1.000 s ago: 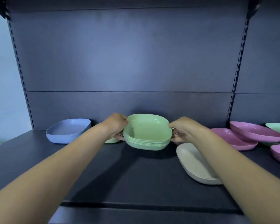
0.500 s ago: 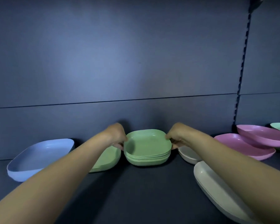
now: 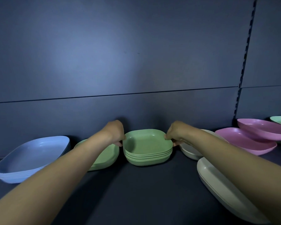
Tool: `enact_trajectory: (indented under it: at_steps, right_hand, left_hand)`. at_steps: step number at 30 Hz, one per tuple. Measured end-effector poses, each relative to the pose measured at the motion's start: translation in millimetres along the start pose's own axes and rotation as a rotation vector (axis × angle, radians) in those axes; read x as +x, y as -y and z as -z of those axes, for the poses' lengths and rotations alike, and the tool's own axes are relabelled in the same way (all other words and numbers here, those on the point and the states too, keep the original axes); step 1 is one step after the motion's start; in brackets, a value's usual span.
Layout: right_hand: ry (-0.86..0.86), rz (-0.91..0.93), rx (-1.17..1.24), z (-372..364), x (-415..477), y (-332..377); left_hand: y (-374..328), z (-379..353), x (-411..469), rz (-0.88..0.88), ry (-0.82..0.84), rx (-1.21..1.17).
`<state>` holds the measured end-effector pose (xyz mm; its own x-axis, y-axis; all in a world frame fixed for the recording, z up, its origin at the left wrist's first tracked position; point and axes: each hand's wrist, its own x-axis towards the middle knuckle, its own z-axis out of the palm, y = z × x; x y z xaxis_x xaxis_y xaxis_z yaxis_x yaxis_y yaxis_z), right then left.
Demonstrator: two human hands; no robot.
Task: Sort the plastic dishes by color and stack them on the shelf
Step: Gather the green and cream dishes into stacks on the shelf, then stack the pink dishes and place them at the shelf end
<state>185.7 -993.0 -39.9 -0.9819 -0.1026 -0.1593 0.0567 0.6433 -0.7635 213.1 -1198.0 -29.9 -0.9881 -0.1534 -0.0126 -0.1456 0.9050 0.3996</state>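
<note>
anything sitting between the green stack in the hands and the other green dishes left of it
Nothing visible: only a narrow gap of bare shelf separates the held green stack from the green dishes.

Dark navy back panel (image 3: 169, 54) fills most of view, matte, pretty dim overall. Thin horizontal seam (image 3: 136, 93) runs across lower down. Slotted upright (image 3: 245, 59) on right, neighbouring panel (image 3: 269, 54) past it. Soft bluish glow (image 3: 94, 51) left of centre. Shelf (image 3: 136, 192) same dark colour.
</note>
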Motion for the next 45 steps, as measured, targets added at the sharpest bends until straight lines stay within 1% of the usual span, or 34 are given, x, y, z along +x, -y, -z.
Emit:
enact_trajectory:
  at_steps: [4,8,11,15,19,21,25,31,33,35,37,41,45]
  right_hand:
    - [-0.022,0.018,-0.061,-2.2,2.1,-2.3]
    - [-0.052,0.061,-0.155,-2.9,0.1,-2.8]
    - [-0.059,0.105,-0.239,-0.8,-7.0,-1.6]
    - [-0.099,0.240,-0.497,11.7,-26.6,6.8]
    - [-0.040,0.356,-0.865,32.0,-56.3,11.5]
    - [-0.058,0.369,-0.962,45.3,-73.5,8.9]
    - [-0.127,0.398,-0.989,74.9,-112.2,-8.1]
    - [-0.183,0.395,-1.018,126.3,-195.9,-59.9]
    - [-0.191,0.391,-1.006,141.9,-227.1,-81.3]
    - [-0.187,0.385,-1.016,159.5,-255.8,-105.5]
    - [-0.181,0.363,-1.020,170.4,-272.4,-123.2]
    - [-0.161,0.297,-1.046,196.1,-310.6,-161.4]
    - [-0.211,0.264,-1.000,223.5,-329.0,-184.9]
  left_hand:
    - [5.6,-2.7,-3.2,-0.056,-0.017,0.025]
    - [7.4,-5.9,-4.8,-0.059,-0.064,-0.003]
    - [7.0,-3.2,-5.8,-0.076,-0.130,0.087]
    - [-1.8,5.6,-16.6,-0.122,-0.223,0.239]
    - [-20.3,21.5,-40.8,-0.173,-0.240,0.378]
    - [-33.0,27.7,-59.5,-0.201,-0.240,0.449]
    - [-66.9,31.7,-110.7,-0.238,-0.260,0.528]
    - [-115.4,10.4,-193.6,-0.276,-0.248,0.474]
    - [-134.9,-4.1,-222.8,-0.272,-0.222,0.459]
    - [-161.8,-22.6,-254.7,-0.283,-0.162,0.443]
    - [-185.7,-38.1,-277.0,-0.326,-0.143,0.451]
    - [-238.1,-68.2,-317.8,-0.430,-0.207,0.477]
    - [-270.3,-78.3,-326.1,-0.438,-0.258,0.498]
